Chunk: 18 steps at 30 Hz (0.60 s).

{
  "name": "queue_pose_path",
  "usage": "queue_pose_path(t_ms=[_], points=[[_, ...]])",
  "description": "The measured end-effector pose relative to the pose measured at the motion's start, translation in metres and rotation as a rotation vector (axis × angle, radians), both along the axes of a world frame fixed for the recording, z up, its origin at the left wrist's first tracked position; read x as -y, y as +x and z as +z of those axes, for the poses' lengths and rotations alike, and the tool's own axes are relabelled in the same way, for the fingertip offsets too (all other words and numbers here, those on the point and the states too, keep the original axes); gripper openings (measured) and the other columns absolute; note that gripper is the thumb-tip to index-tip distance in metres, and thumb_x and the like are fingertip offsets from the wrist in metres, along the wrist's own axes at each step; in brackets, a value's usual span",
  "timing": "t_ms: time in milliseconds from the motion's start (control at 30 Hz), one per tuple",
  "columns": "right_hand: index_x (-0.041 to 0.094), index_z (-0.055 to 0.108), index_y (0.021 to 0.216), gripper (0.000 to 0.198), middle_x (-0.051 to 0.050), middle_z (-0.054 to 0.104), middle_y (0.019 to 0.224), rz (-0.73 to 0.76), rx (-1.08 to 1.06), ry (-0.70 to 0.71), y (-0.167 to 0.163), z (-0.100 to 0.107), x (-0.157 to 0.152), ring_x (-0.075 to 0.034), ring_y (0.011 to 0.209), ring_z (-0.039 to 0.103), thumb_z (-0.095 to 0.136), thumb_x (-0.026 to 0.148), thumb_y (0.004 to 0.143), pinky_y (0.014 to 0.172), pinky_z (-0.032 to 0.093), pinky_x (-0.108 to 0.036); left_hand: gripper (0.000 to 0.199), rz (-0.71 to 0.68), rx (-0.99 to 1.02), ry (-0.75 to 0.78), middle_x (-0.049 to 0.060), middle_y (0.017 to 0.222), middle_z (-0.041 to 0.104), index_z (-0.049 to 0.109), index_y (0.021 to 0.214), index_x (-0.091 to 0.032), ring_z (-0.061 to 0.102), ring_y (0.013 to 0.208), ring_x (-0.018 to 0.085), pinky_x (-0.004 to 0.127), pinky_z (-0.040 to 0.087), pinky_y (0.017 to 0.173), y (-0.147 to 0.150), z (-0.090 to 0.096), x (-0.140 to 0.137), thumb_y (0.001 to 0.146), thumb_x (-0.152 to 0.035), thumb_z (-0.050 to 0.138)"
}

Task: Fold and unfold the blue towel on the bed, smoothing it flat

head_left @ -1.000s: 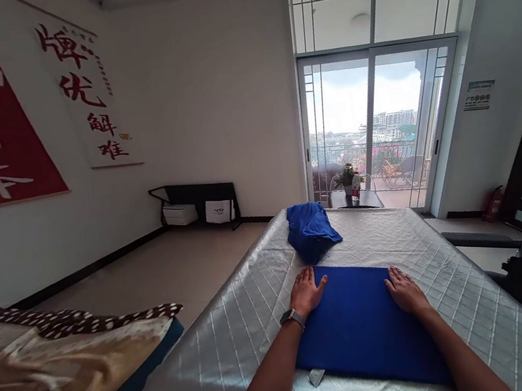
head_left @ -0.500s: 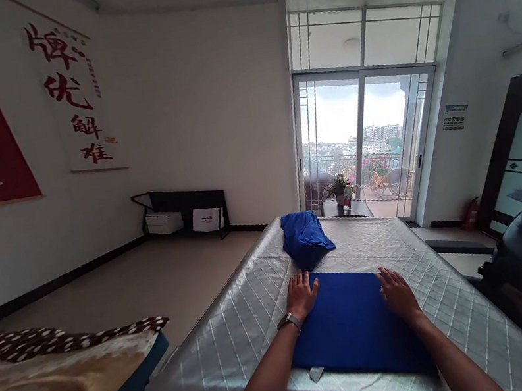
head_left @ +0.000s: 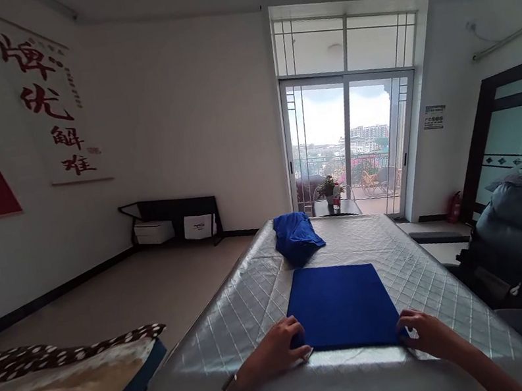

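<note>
We have a flat, rectangular piece of deep-blue fabric (head_left: 343, 305) lying on the desk (head_left: 355, 234), close to its near edge and well in from its left and right edges. The desk wears a shiny silver quilted cover (head_left: 433, 280).

Our left hand (head_left: 282, 344) is at the fabric's near left corner. Its grip is partly closed: the fingers bend over the side edge and the thumb lies along the near edge, with a little blue showing between them. Our right hand (head_left: 426, 329) is at the near right corner, fingers curled, with a small gap between fingers and thumb. Both touch the fabric, but we cannot tell whether either grip is clamped on it.

On our left wrist we wear a narrow band (head_left: 229, 384). A crumpled heap of bright-blue cloth (head_left: 296, 236) sits by the desk's far left corner, just beyond the flat piece. Past the desk's left edge we see brown fabric with white dots (head_left: 42, 355).
</note>
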State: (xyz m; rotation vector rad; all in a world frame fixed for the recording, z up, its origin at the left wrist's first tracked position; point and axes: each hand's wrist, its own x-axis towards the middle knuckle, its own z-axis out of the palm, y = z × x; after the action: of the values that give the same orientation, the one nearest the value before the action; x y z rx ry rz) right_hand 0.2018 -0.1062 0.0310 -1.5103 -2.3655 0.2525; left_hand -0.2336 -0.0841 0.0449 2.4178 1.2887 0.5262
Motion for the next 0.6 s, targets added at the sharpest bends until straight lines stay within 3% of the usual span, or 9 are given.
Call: queue_pose_path(t_ms=[200, 333, 467, 600], points=[[0.032, 0.078, 0.103, 0.026, -0.003, 0.074, 0.109, 0.010, -0.009, -0.062, -0.001, 0.011, 0.009, -0.022, 0.097, 0.068, 0.064, 0.036, 0.081, 0.089, 0.053, -0.036, 0.022, 0.038, 0.003, -0.004, 0.002, 0.111, 0.067, 0.070, 0.100, -0.026, 0.061, 0.105, 0.021, 0.029, 0.045, 0.092, -0.001, 0.006, 0.013, 0.085, -0.040, 0.066], [0.033, 0.079, 0.100, 0.026, -0.004, 0.075, 0.104, 0.054, 0.096, 0.038, -0.007, 0.013, 0.018, -0.023, 0.101, 0.068, 0.055, 0.031, 0.088, 0.089, 0.052, -0.035, 0.025, 0.064, -0.019, 0.002, 0.002, 0.108, 0.067, 0.069, 0.098, -0.026, 0.062, 0.103, 0.021, 0.029, 0.047, 0.088, 0.004, 0.008, 0.019, 0.086, -0.048, 0.066], [0.030, 0.078, 0.095, 0.032, -0.005, 0.076, 0.100, 0.025, 0.233, 0.171, -0.017, 0.008, 0.024, -0.021, 0.097, 0.069, 0.048, 0.022, 0.092, 0.088, 0.052, -0.032, 0.046, 0.146, -0.107, 0.041, 0.007, 0.106, 0.067, 0.069, 0.097, -0.023, 0.063, 0.104, 0.027, 0.035, 0.048, 0.089, 0.020, 0.015, 0.026, 0.089, -0.066, 0.054], [0.029, 0.076, 0.099, 0.033, -0.005, 0.075, 0.108, -0.082, 0.199, 0.246, -0.021, 0.009, 0.020, -0.017, 0.086, 0.072, 0.045, 0.022, 0.093, 0.077, 0.054, -0.027, 0.066, 0.265, -0.219, 0.070, 0.016, 0.122, 0.065, 0.065, 0.121, -0.018, 0.057, 0.119, 0.036, 0.044, 0.045, 0.099, 0.043, 0.012, 0.028, 0.080, -0.070, 0.062]])
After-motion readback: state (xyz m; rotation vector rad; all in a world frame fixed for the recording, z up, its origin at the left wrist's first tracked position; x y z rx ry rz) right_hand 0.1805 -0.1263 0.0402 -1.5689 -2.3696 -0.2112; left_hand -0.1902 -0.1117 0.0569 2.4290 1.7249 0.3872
